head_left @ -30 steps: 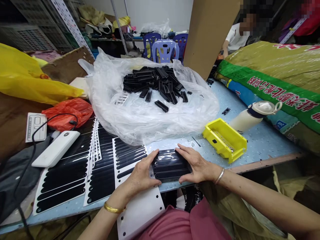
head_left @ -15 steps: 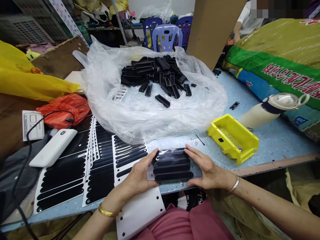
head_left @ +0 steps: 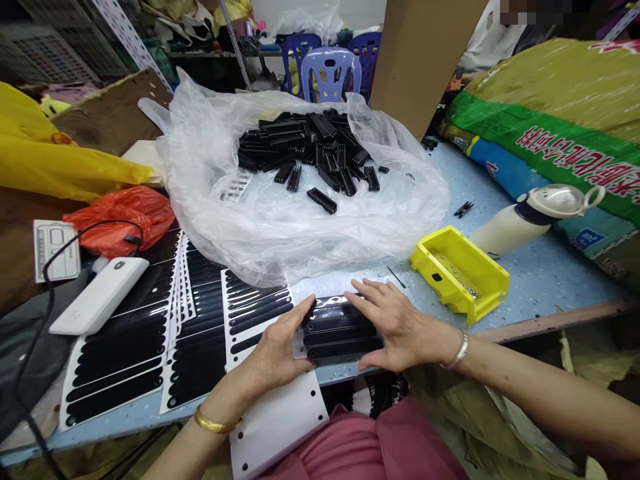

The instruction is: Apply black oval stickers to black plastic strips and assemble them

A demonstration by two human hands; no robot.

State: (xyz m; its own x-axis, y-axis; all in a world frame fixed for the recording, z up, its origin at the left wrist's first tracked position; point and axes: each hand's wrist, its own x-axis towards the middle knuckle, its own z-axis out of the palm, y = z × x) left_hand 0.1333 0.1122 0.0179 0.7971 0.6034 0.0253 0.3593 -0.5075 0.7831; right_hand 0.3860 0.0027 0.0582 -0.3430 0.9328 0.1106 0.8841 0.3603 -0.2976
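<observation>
Between my hands, at the table's front edge, lie several long black strips with rounded ends (head_left: 335, 337), stacked in rows on a clear holder (head_left: 299, 348). My left hand (head_left: 280, 347) grips the holder's left end, thumb near the front and fingers at the back. Over the right end of the strips is my right hand (head_left: 395, 327), its fingers spread and its thumb toward the front edge. Just left of the holder lies a white sheet of black strips (head_left: 257, 303). A white sheet with punched holes (head_left: 280, 427) extends over the edge below my left hand.
A clear plastic bag (head_left: 300, 233) bears a heap of black parts (head_left: 300, 143). Right of it stand a yellow bin (head_left: 453, 293) with small metal pieces and a tilted white bottle (head_left: 520, 227). More strip sheets (head_left: 120, 360) and a white power bank (head_left: 100, 297) lie left.
My right hand has slid left and inward, over the right ends of the strips, with its fingers more spread. My left hand stays at the left end. The view has shifted slightly.
</observation>
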